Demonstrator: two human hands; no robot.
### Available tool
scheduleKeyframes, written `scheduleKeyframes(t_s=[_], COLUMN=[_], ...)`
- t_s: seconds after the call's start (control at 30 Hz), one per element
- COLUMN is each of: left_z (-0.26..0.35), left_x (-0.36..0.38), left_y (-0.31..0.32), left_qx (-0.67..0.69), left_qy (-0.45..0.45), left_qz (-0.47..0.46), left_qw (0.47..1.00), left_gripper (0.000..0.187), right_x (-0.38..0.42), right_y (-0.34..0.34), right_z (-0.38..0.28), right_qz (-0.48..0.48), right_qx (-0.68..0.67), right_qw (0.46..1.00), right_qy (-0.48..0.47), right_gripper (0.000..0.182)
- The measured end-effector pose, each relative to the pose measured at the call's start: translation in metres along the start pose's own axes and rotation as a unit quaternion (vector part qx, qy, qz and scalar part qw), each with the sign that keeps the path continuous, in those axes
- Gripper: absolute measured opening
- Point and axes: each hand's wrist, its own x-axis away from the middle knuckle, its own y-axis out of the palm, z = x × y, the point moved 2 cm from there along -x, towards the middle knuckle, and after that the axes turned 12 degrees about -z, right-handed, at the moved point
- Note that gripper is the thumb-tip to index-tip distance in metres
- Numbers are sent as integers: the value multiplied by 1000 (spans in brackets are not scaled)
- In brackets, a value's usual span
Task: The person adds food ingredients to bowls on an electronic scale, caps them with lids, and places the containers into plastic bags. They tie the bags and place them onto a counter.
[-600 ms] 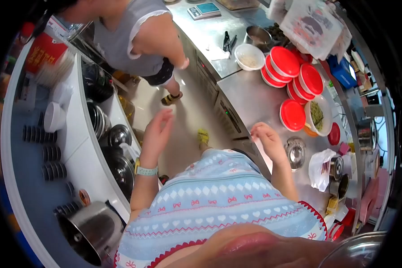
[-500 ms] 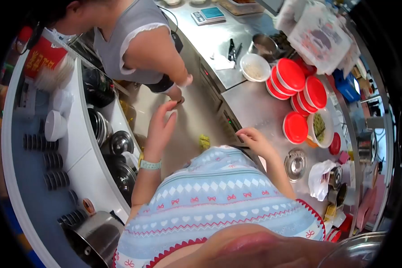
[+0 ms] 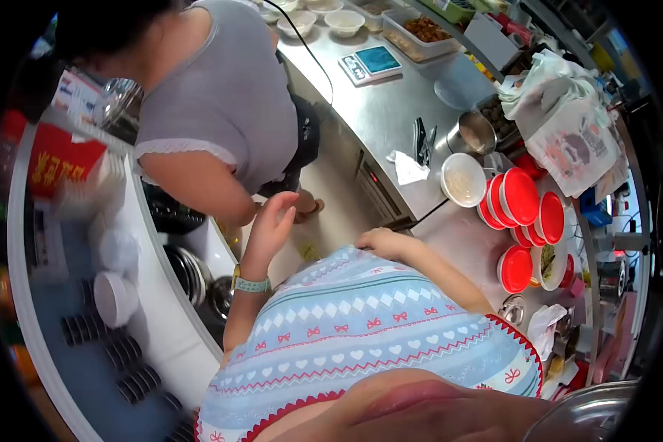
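My left hand [image 3: 271, 227] is raised over the aisle, its fingers apart and nothing in it. A watch with a pale green band [image 3: 252, 283] is on that wrist. Close in front of it is the bent arm of another person [image 3: 214, 96] in a grey sleeveless top. My right hand [image 3: 383, 241] is at the front of my light blue patterned apron [image 3: 361, 317], with its fingers loosely bent and pointing left. Its fingertips are partly hidden, and I see no object in it.
Red-lidded tubs [image 3: 519, 199] are stacked on the steel counter [image 3: 449, 236] at the right, beside a white bowl [image 3: 463, 180]. A digital scale [image 3: 370, 65] stands farther back. At the left, a white shelf unit [image 3: 151, 287] holds bowls and pots. The other person stands in the aisle.
The view has turned, and counter items appear farther right. The other person looks nearer, bending toward the left shelves. My right hand has moved inward to the apron; my left stays raised.
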Motion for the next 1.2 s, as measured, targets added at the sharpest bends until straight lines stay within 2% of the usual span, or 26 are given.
scheduleKeyframes(t_s=[0.1, 0.17, 0.23, 0.3, 0.37, 0.4, 0.43, 0.5, 0.53, 0.57, 0.63, 0.77, 0.8, 0.83, 0.9, 0.97, 1.03, 1.1, 1.17, 1.2], left_z=[-7, -13, -25, -37, -40, -54, -68, -82, -87, -88, -97, -142, -155, -142, -163, -160, -163, -170, -194, -190], left_x=[-45, -80, -116, -156, -200, -226, -251, -302, -319, -348, -384, -471, -495, -512, -565, -613, -659, -704, -747, -759], left_y=[-41, -54, -54, -52, -42, -36, -32, -31, -40, -40, -58, -76, -84, -90, -106, -134, -161, -187, -209, -215], left_qx=[-1, 99, 111, 134, 118, 126, 134, 141, 205, 272, 299, 362, 334, 339, 258, 182, 253, 307, 325, 315], left_qy=[13, -37, -10, -54, -62, -42, -22, -34, -89, -130, -165, -176, -197, -216, -156, -94, -94, -127, -123, -140], left_qz=[-27, -114, -135, -204, -211, -216, -219, -218, -181, -143, -75, -39, -45, -13, -8, -16, 2, -11, -43, -34], left_qw=[1000, 988, 985, 968, 968, 967, 966, 965, 958, 943, 937, 914, 921, 916, 953, 979, 963, 943, 937, 938], left_gripper=[23, 22, 23, 22, 21, 21, 20, 20, 20, 21, 22, 28, 33, 38, 43, 39, 36, 34, 34, 33], right_x=[-37, -51, -52, -58, -61, -65, -68, -62, -65, -66, -76, -50, -51, -48, -39, -41, -49, -60, -82, -104], right_y=[-14, -29, -42, -55, -70, -83, -99, -136, -153, -175, -205, -249, -249, -250, -256, -246, -226, -219, -211, -222], right_z=[-10, 7, 8, 15, 36, 43, 46, 55, 52, 66, 72, 74, 83, 85, 90, 99, 105, 95, 100, 108], right_qz=[14, 30, 73, 83, 88, 91, 137, 224, 254, 261, 207, 304, 330, 319, 415, 493, 551, 586, 599, 604], right_qx=[4, 2, -32, -65, -74, -76, -104, -151, -152, -149, -244, -189, -190, -192, -246, -280, -322, -451, -405, -406], right_qw=[999, 997, 994, 991, 981, 980, 976, 959, 953, 951, 942, 926, 916, 920, 854, 786, 722, 609, 592, 592], right_qy=[43, 74, 68, 81, 156, 158, 136, 90, 65, 68, 99, 122, 125, 124, 195, 247, 268, 287, 357, 348], right_gripper=[35, 35, 36, 34, 31, 31, 30, 29, 28, 28, 27, 27, 26, 26, 25, 24, 24, 24, 23, 23])
